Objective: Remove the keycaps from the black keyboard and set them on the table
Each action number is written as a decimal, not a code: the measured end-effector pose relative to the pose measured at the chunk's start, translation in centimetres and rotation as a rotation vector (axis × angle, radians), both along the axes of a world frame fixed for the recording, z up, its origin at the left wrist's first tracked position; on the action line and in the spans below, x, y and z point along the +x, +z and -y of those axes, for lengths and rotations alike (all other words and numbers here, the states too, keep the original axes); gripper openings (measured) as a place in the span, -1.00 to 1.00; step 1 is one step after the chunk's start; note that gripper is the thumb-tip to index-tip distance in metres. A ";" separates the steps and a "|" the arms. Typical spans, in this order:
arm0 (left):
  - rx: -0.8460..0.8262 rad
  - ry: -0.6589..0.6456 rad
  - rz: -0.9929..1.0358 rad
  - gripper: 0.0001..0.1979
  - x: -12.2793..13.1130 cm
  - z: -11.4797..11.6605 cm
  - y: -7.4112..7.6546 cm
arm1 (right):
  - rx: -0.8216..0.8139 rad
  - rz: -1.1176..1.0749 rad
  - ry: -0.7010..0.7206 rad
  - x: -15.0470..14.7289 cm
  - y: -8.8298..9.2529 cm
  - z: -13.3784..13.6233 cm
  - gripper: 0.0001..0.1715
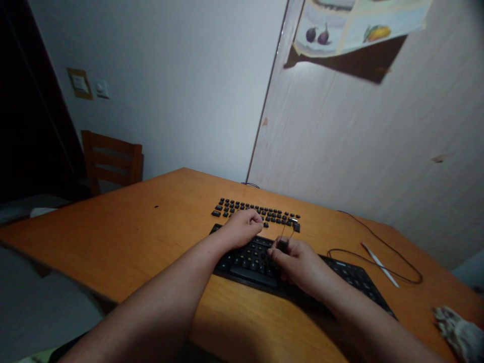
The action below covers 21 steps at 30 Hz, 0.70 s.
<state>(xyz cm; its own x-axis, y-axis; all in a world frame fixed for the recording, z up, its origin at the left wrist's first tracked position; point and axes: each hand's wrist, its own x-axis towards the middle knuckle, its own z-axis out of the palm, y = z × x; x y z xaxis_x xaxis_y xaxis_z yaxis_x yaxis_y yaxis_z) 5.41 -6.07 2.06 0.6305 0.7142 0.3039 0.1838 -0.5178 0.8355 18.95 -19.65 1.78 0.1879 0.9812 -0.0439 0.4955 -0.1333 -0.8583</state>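
Note:
A black keyboard (245, 274) lies across the front of the table, with many of its keycaps off and the bare switches showing. Behind it, loose black keycaps (274, 212) are laid out in rows. My left hand (244, 228) is closed at the keyboard's back edge, in front of the loose rows; what its curled fingers hold, if anything, is hidden. Over the middle of the keyboard my right hand (297, 259) grips a keycap puller (283, 245) by its dark handle, its two thin wire prongs pointing up and away from the keys.
A cable (410, 259) curves across the right of the wooden table (151, 242). Near it lie a white pen-like stick (380, 263) and, at the right edge, a crumpled greyish cloth (459, 330). A wooden chair (111, 159) stands beyond the left side; a wall runs behind.

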 end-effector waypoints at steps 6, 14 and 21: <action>0.056 -0.027 -0.081 -0.86 0.0 0.1 -0.2 | 0.052 0.057 0.057 -0.2 -0.1 0.3 -0.78; 0.130 -0.055 -0.163 -0.83 -0.1 0.1 -0.1 | -0.112 -0.109 -0.078 -0.4 1.1 0.2 -0.77; 0.152 -0.088 -0.164 -0.81 -0.1 -0.1 -0.3 | -0.102 -0.127 -0.140 -0.1 0.6 0.0 -0.82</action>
